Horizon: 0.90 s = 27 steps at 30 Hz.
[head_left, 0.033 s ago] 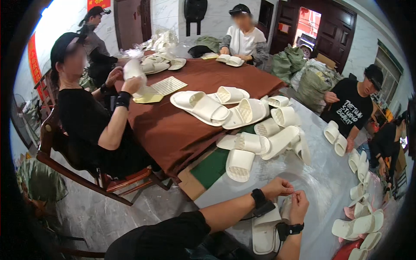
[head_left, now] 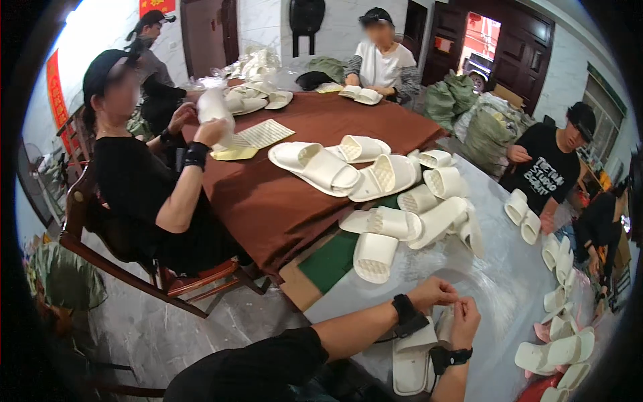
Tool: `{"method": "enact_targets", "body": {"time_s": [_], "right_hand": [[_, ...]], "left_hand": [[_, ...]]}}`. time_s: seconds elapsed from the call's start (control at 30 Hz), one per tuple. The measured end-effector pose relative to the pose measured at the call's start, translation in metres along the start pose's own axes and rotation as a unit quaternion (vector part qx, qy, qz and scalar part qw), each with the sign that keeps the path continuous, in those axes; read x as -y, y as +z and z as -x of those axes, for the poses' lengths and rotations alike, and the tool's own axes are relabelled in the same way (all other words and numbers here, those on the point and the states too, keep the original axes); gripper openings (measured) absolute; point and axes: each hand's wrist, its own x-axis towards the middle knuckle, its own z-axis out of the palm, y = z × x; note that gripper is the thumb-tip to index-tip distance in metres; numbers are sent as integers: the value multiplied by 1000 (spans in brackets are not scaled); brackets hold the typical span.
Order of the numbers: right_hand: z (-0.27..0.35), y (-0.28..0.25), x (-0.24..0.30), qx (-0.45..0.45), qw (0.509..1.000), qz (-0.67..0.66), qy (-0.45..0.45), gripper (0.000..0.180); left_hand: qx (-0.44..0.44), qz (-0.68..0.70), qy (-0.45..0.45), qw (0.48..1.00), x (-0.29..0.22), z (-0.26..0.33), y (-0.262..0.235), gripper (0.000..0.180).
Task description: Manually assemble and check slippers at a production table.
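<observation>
My left hand (head_left: 433,293) and my right hand (head_left: 465,321) meet fingertip to fingertip over the near side of the grey table. Each has thumb and fingers pinched together; whatever lies between them is too small to make out. Beneath them rests a pair of cream slippers, one slipper (head_left: 410,368) mostly showing, the other (head_left: 443,320) largely hidden by my right hand and wrist. Dark bands circle both my wrists. Beyond my hands lies a loose heap of cream slippers, the closest slipper (head_left: 375,258) having a quilted footbed.
Left of the grey table (head_left: 506,268) stands a table with a brown cloth (head_left: 248,201), bearing more slippers and a yellowish sheet (head_left: 234,151). Slippers line the right edge, near a co-worker's hand (head_left: 548,222). A seated co-worker at left handles a white item (head_left: 213,110). Sacks (head_left: 492,130) stand behind.
Everything sits slightly farther right in the picture. My hands keep the same pinched pose above the slippers.
</observation>
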Motion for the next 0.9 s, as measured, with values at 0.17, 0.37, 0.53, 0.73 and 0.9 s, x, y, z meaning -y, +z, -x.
{"method": "enact_targets", "body": {"time_s": [0.17,0.37,0.53,0.73,0.9], "right_hand": [[-11,1,12,-14,999,45,-2,10],[-4,3,-2,-5,999,48,-17,8],[-1,2,14,-10,999,45,2,8],[1,0,11,-26,996,76,-25,9],[1,0,19,-15,996,84,-7,9]], "left_hand": [[19,-23,25,999,-12,-13,-5,20],[20,-12,1,1000,-2,-10,-12,20],[25,5,-11,1000,3,-9,-12,19],[22,-34,-38,998,-16,4,1,21],[24,-18,-12,999,4,-6,-11,22]]}}
